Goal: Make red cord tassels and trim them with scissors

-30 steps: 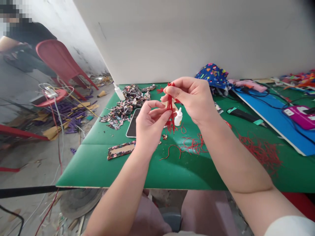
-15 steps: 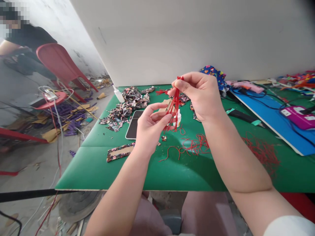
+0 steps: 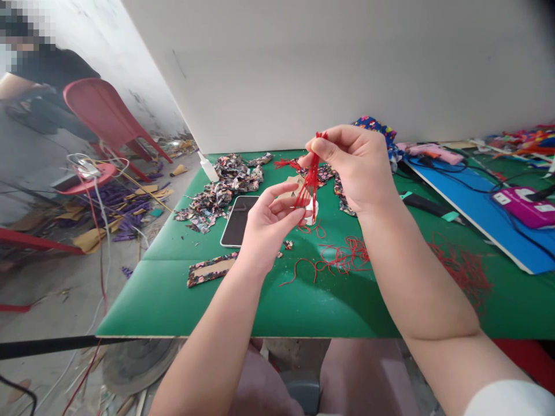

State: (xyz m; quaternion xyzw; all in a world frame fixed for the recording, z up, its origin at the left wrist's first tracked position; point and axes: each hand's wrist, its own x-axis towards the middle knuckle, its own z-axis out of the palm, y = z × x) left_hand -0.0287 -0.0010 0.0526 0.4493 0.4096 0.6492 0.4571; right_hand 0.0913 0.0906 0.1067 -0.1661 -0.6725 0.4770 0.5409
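Above a green table [image 3: 182, 289], my right hand [image 3: 359, 164] pinches the top of a bundle of red threads [image 3: 310, 182] that hangs down. My left hand [image 3: 266, 228] grips the lower ends of the same bundle between thumb and fingers. A small white glue bottle [image 3: 314, 211] stands on the table just behind the bundle, mostly hidden. Loose red threads [image 3: 342, 257] lie on the table below my right wrist.
A phone [image 3: 238, 219] lies face up left of my hands, with floral fabric scraps [image 3: 221, 188] behind it and a fabric-covered strip [image 3: 211, 268] in front. To the right are a blue board [image 3: 472, 208], a black-and-teal tool [image 3: 427, 205], a magenta box [image 3: 524, 205]. Another person sits far left by a red chair [image 3: 106, 118].
My right hand has lifted the top of the thread bundle and shifted it slightly right. My left hand followed, sliding down to the bundle's lower ends.
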